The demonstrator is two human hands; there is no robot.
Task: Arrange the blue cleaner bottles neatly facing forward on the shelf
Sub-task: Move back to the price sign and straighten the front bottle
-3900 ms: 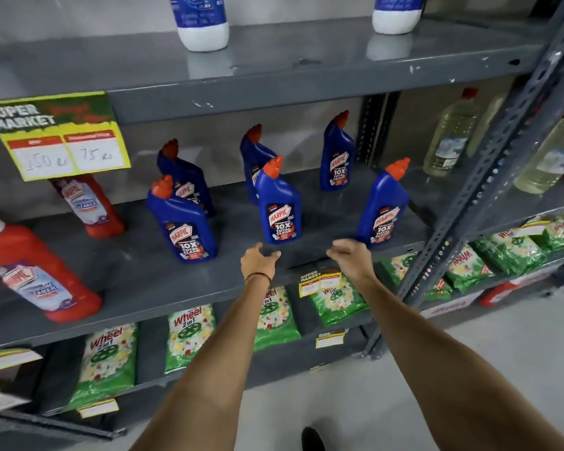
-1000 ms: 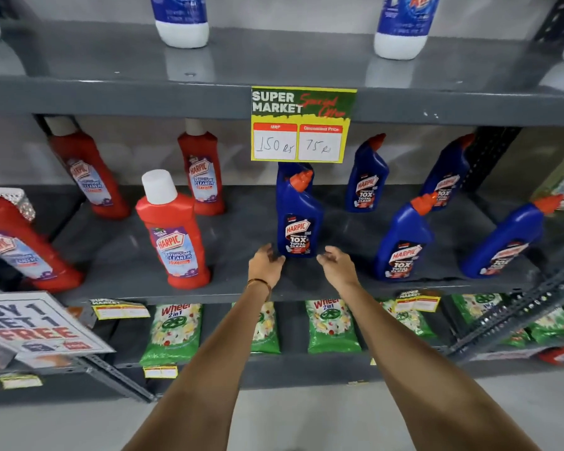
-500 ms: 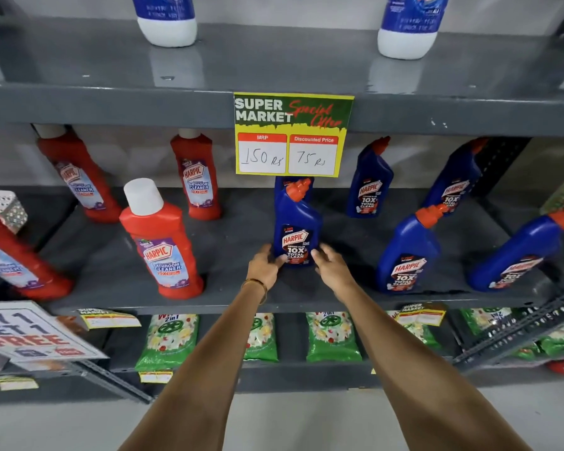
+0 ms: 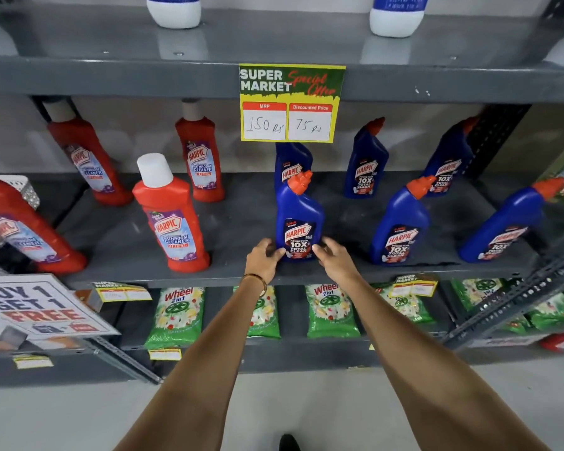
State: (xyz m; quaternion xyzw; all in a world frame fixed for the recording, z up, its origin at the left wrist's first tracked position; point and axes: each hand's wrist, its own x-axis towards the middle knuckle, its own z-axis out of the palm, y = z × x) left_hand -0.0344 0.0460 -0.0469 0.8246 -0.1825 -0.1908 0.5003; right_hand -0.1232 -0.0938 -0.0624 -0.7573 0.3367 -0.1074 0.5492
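While reaching onto the grey shelf (image 4: 127,236), got left hand (image 4: 263,257) and right hand (image 4: 334,255) cupping the base of the front blue bottle (image 4: 298,219), fingers loosely curled against its sides. Standing upright near the shelf's front edge, label facing out. Five more blue bottles (image 4: 399,222) behind and off to the right.

Arms: we see both forearms bare from the bottom edge of the view up to the wrists, with no sleeves on them.
Left hand (image 4: 263,258): we see it bare, without glove or ring that we can make out.
Left wrist: we see a thin gold-coloured bangle (image 4: 256,280) around it, a narrow plain band.
Right hand (image 4: 334,257): we see it bare; nothing is worn at its wrist.
Footwear: we see the dark, rounded toe of a shoe (image 4: 288,442) at the bottom edge; its details are too small to tell.
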